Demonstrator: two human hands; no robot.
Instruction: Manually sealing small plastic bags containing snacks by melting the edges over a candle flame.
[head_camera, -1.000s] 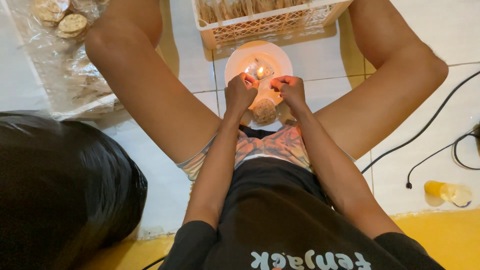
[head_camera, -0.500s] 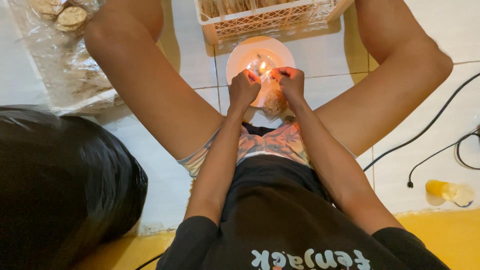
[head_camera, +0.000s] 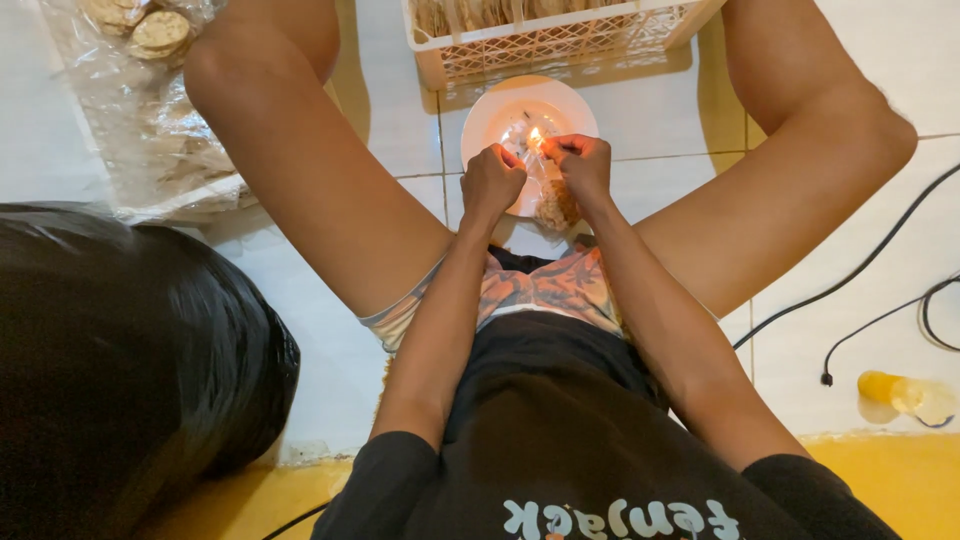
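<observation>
light: even, soft indoor | glow: small flame (head_camera: 534, 137) brightening white plate (head_camera: 500, 110) | shadows: faint under legs | focus: sharp centre, mild edge distortion

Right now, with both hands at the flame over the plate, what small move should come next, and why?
Probably slide the bag's pinched top edge sideways along the candle flame. The left hand and right hand hold the clear plastic bag of snacks stretched taut at the flame above the white plate, so lingering risks melting through.
</observation>
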